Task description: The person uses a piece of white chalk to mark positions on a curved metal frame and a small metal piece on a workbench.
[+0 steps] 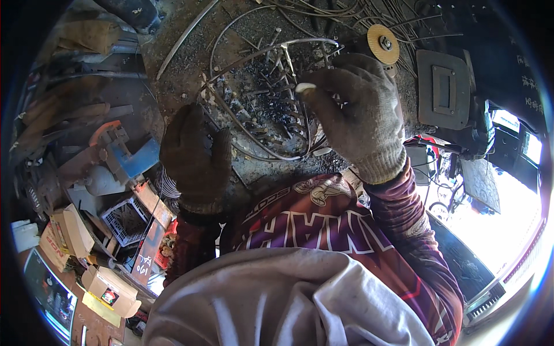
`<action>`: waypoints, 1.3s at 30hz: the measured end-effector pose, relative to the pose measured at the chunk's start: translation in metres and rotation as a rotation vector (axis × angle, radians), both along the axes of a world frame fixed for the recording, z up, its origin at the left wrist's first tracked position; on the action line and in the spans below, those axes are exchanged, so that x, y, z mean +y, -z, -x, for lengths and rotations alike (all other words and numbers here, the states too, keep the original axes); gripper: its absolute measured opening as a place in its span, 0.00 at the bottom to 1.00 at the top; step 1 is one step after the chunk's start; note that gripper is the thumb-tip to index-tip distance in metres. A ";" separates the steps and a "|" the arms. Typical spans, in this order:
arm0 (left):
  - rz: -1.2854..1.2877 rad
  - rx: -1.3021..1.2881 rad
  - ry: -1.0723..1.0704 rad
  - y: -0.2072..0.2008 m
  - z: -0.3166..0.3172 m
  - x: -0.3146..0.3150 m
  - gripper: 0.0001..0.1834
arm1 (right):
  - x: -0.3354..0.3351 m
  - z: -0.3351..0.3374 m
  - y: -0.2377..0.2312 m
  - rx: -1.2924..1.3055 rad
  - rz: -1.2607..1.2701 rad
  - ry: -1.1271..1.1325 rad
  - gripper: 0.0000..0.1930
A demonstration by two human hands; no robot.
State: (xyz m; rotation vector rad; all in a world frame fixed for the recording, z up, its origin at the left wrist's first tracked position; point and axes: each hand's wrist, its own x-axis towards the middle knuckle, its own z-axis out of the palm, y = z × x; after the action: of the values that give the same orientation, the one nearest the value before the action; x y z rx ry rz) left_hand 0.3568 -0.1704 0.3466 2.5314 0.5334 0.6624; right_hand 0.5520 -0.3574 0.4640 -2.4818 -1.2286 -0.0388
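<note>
Both of my hands wear grey knitted work gloves. My left hand (195, 158) is beside the left end of a bent metal rod frame (248, 134), fingers stretched and thumb apart. My right hand (363, 109) is raised at the frame's right side, its thumb and fingers curled together. A small pale tip (304, 87) shows where they meet; I cannot make out whether it is a held piece or a bare fingertip. Inside the frame's outline, a short bright rod (288, 59) branches from its upper bar. Dark metal offcuts (277, 106) lie on the ground below.
A grinder disc (382, 44) shows just beyond my right hand. A welding mask (443, 89) lies to the right. Cables (369, 14) cross the far ground. At left are a blue metal tool (135, 164), a plastic crate (126, 222) and cardboard boxes (109, 290).
</note>
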 end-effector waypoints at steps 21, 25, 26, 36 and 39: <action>0.038 -0.017 -0.009 -0.006 -0.005 -0.003 0.29 | -0.017 -0.010 0.008 0.114 -0.083 0.082 0.09; 0.012 0.007 0.016 0.000 -0.002 -0.001 0.30 | -0.024 -0.007 0.009 0.120 -0.083 0.094 0.10; -0.016 0.015 0.019 0.001 -0.001 0.000 0.30 | -0.025 -0.007 0.010 0.035 -0.091 0.037 0.10; 0.047 0.006 0.016 -0.003 -0.002 -0.001 0.28 | -0.017 0.005 0.009 0.025 -0.221 -0.036 0.03; 0.019 0.011 0.023 0.000 -0.001 0.000 0.28 | -0.019 0.010 0.011 0.056 -0.211 -0.030 0.04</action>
State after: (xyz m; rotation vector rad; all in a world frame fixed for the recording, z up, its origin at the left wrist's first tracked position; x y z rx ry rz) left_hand 0.3579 -0.1706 0.3471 2.5211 0.5115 0.6326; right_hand 0.5425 -0.3766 0.4533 -2.2681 -1.1740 -0.0854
